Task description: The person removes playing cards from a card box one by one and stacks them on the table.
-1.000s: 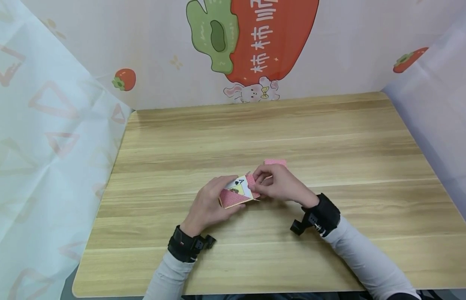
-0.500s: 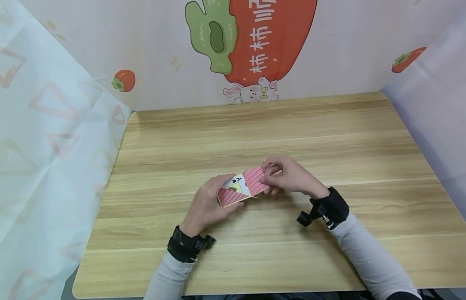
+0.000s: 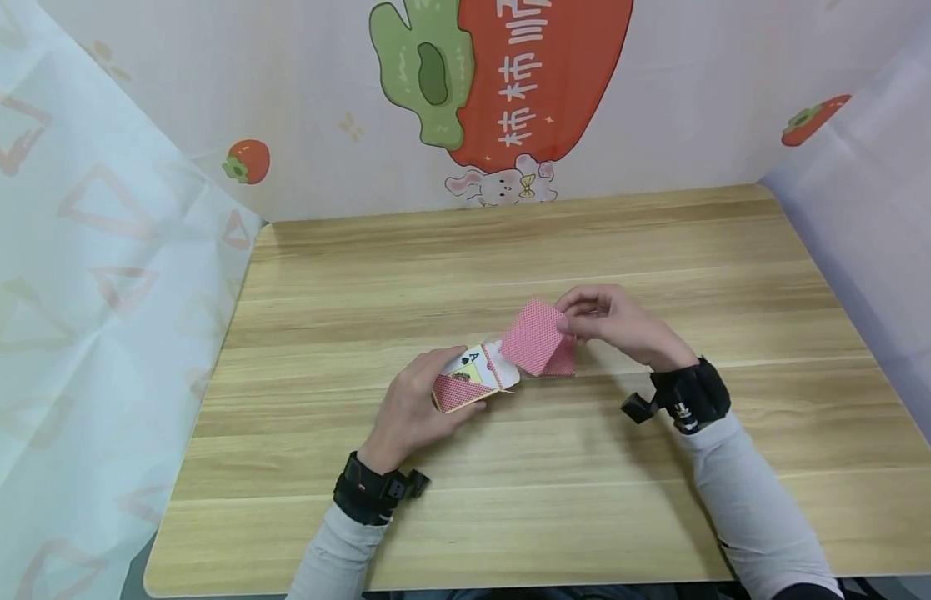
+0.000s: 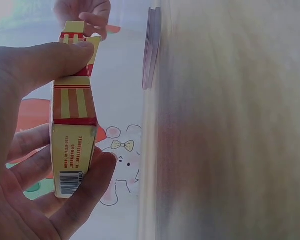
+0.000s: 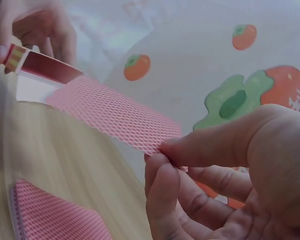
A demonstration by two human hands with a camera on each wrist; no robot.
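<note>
My left hand [image 3: 408,412] grips a playing-card box [image 3: 462,395] by its sides, held above the table. An ace of spades picture shows on its front, and its flap stands open toward the right. In the left wrist view a barcode marks the end of the box [image 4: 75,137]. My right hand [image 3: 626,323] pinches a red-patterned playing card [image 3: 535,335] between thumb and fingertips at one corner. The card's other end overlaps the box mouth in the right wrist view. Below it, a stack of red-backed cards [image 5: 57,212] lies on the table.
The wooden table [image 3: 345,283] stretches around both hands. Behind it hangs a white cloth [image 3: 307,100] printed with persimmons and a rabbit. More white cloth drapes at the left and right sides.
The right hand has drawn the card out of the box and moved up and right with it, uncovering the open flap. The left hand stays nearly still, holding the box.
</note>
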